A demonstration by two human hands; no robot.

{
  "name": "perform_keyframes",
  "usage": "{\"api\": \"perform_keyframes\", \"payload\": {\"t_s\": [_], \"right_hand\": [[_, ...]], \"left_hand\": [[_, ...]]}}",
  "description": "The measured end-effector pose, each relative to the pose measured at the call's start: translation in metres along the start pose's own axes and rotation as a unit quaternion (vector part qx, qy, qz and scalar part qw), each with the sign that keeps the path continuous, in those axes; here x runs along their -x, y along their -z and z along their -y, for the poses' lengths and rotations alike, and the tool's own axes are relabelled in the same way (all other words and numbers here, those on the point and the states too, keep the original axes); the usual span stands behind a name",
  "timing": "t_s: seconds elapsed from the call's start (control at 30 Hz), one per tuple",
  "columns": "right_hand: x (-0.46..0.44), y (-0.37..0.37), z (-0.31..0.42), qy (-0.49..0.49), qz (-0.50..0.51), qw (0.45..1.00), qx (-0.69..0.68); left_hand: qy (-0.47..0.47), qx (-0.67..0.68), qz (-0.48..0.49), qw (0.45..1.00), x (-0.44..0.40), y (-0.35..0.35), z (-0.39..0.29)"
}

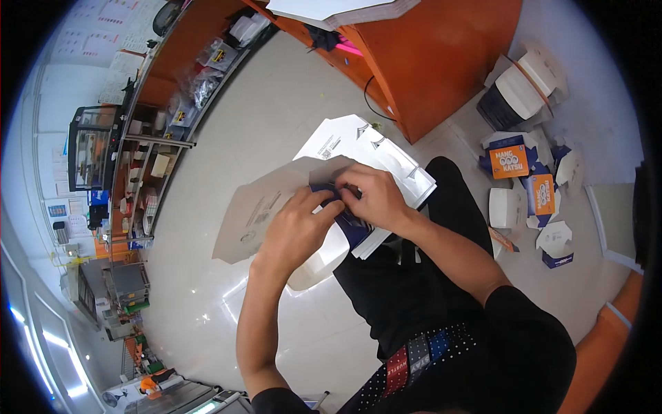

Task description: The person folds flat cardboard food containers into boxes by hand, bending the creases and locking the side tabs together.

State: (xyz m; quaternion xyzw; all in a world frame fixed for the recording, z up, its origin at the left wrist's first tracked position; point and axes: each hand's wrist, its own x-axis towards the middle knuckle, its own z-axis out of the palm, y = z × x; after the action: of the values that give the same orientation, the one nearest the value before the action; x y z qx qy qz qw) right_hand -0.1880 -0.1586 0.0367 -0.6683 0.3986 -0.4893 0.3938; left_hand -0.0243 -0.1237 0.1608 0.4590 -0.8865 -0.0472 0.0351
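Note:
A partly folded paper food box (255, 207), white-grey inside with a dark blue printed part, is held over my lap. My left hand (300, 224) is closed on its near side, fingertips pressed at the dark blue fold. Close beside it, my right hand (376, 196) pinches the same fold, its fingers bent. The two hands almost touch. Under them, a stack of flat white box blanks (407, 172) with small print rests on my dark-clothed leg. What the fingertips grip exactly is partly hidden.
Folded boxes with orange labels (509, 161) and white-and-blue boxes (555, 252) lie on the floor at right. A tied bundle (517, 96) stands by the wall. An orange cabinet (434, 62) is ahead, more blanks (345, 10) on top. Shelving (155, 148) lines the left.

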Motion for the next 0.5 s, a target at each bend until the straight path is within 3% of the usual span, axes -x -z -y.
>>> {"api": "perform_keyframes", "payload": {"t_s": [0.07, 0.27, 0.33, 0.4, 0.5], "right_hand": [[0.001, 0.0, 0.001, 0.011, -0.002, 1.0, 0.005], [-0.003, 0.025, 0.004, 0.019, 0.138, 0.99, 0.038], [-0.001, 0.026, 0.0, 0.034, 0.145, 0.988, 0.04], [-0.003, 0.029, -0.001, 0.051, 0.178, 0.982, 0.047], [-0.01, 0.045, 0.004, 0.062, 0.293, 0.953, 0.036]], "left_hand": [[0.007, 0.018, 0.01, 1.0, -0.005, -0.004, 0.006], [0.081, 0.106, 0.039, 0.99, 0.009, 0.007, -0.016], [0.085, 0.222, 0.056, 0.97, 0.015, 0.014, -0.041], [0.052, 0.116, 0.011, 0.992, 0.022, -0.004, -0.042], [0.086, 0.131, -0.018, 0.988, 0.031, -0.015, -0.039]]}}
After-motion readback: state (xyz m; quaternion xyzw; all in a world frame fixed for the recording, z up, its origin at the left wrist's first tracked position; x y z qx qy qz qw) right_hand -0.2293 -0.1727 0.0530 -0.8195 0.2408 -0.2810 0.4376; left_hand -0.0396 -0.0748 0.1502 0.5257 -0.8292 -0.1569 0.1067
